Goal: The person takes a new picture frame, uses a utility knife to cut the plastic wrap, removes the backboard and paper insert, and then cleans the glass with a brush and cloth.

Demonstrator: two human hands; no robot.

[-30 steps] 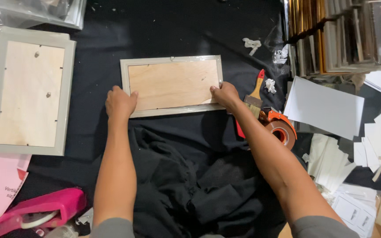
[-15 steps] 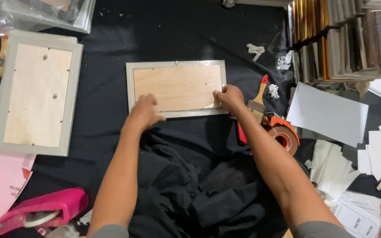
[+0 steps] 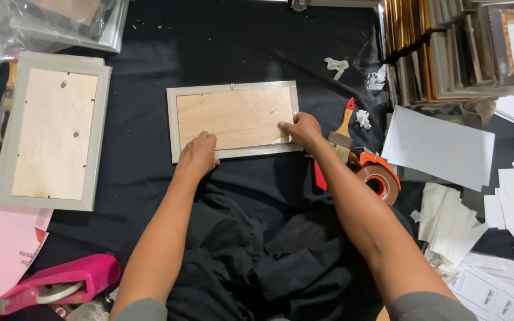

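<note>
Seen from the head camera, a small picture frame (image 3: pixel 233 120) lies face down near the middle of the surface (image 3: pixel 221 47), which is draped in black cloth. The frame is a grey rectangle with a smooth, pale plywood back, and a glossy film seems to wrap it, though the glare makes that hard to confirm. The left hand (image 3: pixel 198 154) rests flat, palm down, on the frame's lower edge, fingers together and pressing on the wood. The right hand (image 3: pixel 300 128) presses its fingertips on the lower right corner of the backing, fingers bent and close together, holding nothing.

Just beside the right hand lies a paintbrush (image 3: pixel 342 129) with a red and yellow handle, and next to it an orange tape dispenser (image 3: pixel 375 173) with a round brown roll. A larger grey frame (image 3: pixel 53 131), also with a plywood back, lies toward the left edge. A pink stapler (image 3: pixel 60 284) sits at the near left corner beside pink paper (image 3: pixel 1 238). At the far right corner stands a stack of frames (image 3: pixel 447 47), some gilt, with a white sheet (image 3: pixel 438 147) and paper scraps (image 3: pixel 471 238) along the right edge.
</note>
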